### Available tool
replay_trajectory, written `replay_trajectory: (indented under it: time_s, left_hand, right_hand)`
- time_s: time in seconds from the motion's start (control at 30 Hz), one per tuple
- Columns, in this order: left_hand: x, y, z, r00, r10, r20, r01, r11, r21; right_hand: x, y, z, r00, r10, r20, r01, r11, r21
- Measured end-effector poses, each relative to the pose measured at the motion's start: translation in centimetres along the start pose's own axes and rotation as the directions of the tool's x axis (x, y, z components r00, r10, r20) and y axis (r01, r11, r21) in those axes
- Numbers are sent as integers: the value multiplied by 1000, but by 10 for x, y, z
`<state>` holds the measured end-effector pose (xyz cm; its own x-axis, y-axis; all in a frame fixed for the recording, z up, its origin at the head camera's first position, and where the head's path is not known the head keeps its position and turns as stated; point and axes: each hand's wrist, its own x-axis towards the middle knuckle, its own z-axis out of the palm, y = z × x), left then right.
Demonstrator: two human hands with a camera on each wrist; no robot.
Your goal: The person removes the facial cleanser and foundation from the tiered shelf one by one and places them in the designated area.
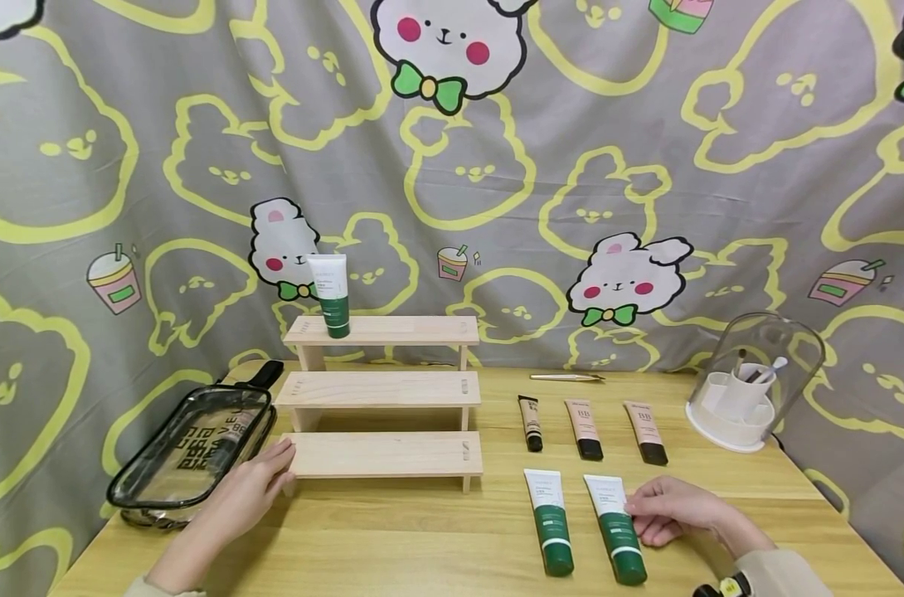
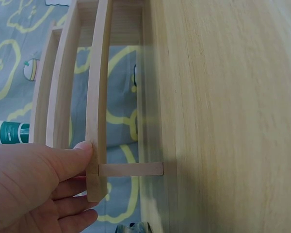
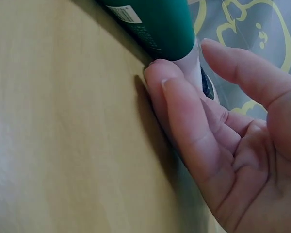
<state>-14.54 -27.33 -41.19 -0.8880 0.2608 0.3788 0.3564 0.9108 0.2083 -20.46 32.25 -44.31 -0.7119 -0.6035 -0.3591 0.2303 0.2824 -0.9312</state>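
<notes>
My left hand (image 1: 254, 489) grips the left end of the lowest board of a three-tier wooden display shelf (image 1: 385, 454), thumb at the board's edge in the left wrist view. On the top tier a white-and-green squeeze tube (image 1: 330, 294) stands upright on its cap. My right hand (image 1: 676, 512) pinches the right edge of a matching squeeze tube (image 1: 618, 531) near its white part. In the right wrist view the thumb and fingers are at either side of that tube (image 3: 160, 29). Another white-and-green tube (image 1: 549, 522) lies to its left on the table.
Behind lie two pink BB cream tubes (image 1: 585, 429) and a beige, black-capped tube (image 1: 530, 421). Farther back is a thin brush (image 1: 567, 378). A domed brush holder (image 1: 736, 406) stands at right, a clear black-trimmed pouch (image 1: 191, 448) at left. A patterned curtain (image 1: 497, 249) hangs behind the table.
</notes>
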Motion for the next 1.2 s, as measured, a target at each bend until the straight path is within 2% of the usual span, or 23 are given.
replay_trajectory:
  time_s: [0.17, 0.3, 0.57, 0.83, 1.07, 1.2]
  left_hand:
    - [0, -1, 0, 1000, 0, 4, 0, 1000, -1]
    - [1, -1, 0, 1000, 1, 8, -1, 1000, -3]
    - [0, -1, 0, 1000, 6, -2, -6, 1000, 7]
    - [-1, 0, -1, 1000, 5, 4, -5, 1000, 2]
    - [-1, -1, -1, 1000, 18, 2, -18, 1000, 6]
    - [-1, -1, 0, 1000, 20, 1, -20, 1000, 12]
  right_hand:
    - [-6, -8, -4, 999, -34, -11, 33, 999, -28]
    - [-11, -19, -11, 995, -99, -21, 98, 994, -47]
    - [-7, -55, -17, 974, -191, -122, 163, 965, -207]
    - [17, -110, -1, 934, -301, -194, 225, 914, -337]
    - [51, -158, 21, 910, -383, -159, 299, 872, -386]
    - [68, -186, 36, 903, -407, -138, 332, 865, -377]
